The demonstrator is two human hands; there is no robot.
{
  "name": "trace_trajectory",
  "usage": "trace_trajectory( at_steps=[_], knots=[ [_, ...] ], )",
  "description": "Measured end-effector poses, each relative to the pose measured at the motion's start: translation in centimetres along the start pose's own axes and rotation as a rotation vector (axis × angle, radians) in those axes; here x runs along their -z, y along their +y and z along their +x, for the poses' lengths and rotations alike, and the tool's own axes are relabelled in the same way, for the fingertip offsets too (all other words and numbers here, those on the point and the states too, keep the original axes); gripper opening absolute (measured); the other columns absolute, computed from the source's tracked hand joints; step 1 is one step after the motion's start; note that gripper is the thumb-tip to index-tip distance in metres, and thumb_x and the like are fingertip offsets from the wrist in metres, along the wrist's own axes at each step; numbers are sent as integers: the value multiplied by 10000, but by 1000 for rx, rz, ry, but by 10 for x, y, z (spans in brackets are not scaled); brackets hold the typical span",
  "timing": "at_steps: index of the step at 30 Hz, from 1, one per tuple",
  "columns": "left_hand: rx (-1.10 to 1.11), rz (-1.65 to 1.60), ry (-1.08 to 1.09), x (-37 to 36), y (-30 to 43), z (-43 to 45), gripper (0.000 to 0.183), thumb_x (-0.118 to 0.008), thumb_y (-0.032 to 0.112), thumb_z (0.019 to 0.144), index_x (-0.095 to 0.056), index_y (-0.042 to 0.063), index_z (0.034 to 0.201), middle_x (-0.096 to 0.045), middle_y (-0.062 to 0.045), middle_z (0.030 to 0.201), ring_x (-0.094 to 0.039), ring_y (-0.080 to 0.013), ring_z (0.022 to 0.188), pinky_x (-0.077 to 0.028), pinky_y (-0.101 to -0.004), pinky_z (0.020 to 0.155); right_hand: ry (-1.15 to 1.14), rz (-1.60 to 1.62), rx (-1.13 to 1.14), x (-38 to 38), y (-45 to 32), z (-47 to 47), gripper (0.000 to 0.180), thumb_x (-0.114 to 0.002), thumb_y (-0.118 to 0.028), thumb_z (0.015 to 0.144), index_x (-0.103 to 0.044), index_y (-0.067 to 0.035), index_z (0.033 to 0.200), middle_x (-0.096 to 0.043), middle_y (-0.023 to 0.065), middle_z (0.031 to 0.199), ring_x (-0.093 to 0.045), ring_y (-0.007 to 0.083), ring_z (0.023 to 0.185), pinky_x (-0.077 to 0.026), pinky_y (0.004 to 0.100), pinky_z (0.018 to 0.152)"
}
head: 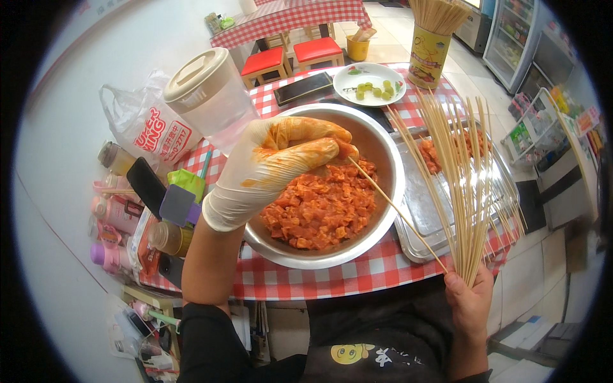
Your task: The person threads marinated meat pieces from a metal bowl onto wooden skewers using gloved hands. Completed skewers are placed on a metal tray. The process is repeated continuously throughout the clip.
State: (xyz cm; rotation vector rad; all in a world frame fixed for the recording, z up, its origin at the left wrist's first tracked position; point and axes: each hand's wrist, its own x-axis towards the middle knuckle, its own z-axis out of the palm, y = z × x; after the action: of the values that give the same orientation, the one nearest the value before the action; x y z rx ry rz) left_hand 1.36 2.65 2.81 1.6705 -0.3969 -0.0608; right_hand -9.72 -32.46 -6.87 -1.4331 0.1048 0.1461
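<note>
My left hand [292,158], in a sauce-stained white disposable glove, pinches a piece of red marinated meat [345,147] above a large steel bowl [398,191]. Diced marinated meat [323,210] lies in the bowl. Bare and low at the right, my right hand [469,292] grips a fanned bundle of bamboo skewers [462,191]. One skewer [397,210] slants from its thumb to the meat at my left fingertips; whether its tip has entered the meat cannot be told. Behind the bundle, a metal tray [412,239] bears meat on skewers [431,155], partly hidden.
Beyond the bowl are a plate [342,88] with green grapes, a black phone [304,88] and a skewer canister [428,57]. A lidded plastic pitcher [210,95], a plastic bag [153,119], jars and bottles [115,213] crowd the left side of the checked tablecloth [306,282].
</note>
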Motion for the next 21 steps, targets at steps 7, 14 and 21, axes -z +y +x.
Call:
trace_trajectory(
  at_steps=[7, 14, 21],
  knots=[
    [7, 6, 37, -4, 0, -1, 298, -693, 146, 960, -682, -39, 1192, -745, -144, 1073, -734, -193, 970, -607, -265, 785, 19, 50, 4, 0, 2, -1, 206, -755, -142, 889, -625, 2, 959, -560, -30, 684, -432, 30, 521, -306, 195, 472],
    [20, -33, 55, -10, 4, -2, 295, -684, 175, 971, -687, -28, 1184, -747, -133, 1059, -733, -186, 959, -601, -256, 775, 56, 24, 45, -3, 9, 0, 215, -768, -156, 884, -631, -6, 957, -566, -36, 698, -447, 27, 548, -322, 189, 491],
    [32, -66, 98, -12, 7, -1, 282, -671, 193, 982, -687, -13, 1174, -745, -122, 1058, -727, -177, 972, -596, -260, 794, 60, -4, 64, -6, 10, -1, 220, -770, -161, 886, -628, -7, 954, -566, -35, 703, -459, 31, 555, -335, 188, 495]
  ],
)
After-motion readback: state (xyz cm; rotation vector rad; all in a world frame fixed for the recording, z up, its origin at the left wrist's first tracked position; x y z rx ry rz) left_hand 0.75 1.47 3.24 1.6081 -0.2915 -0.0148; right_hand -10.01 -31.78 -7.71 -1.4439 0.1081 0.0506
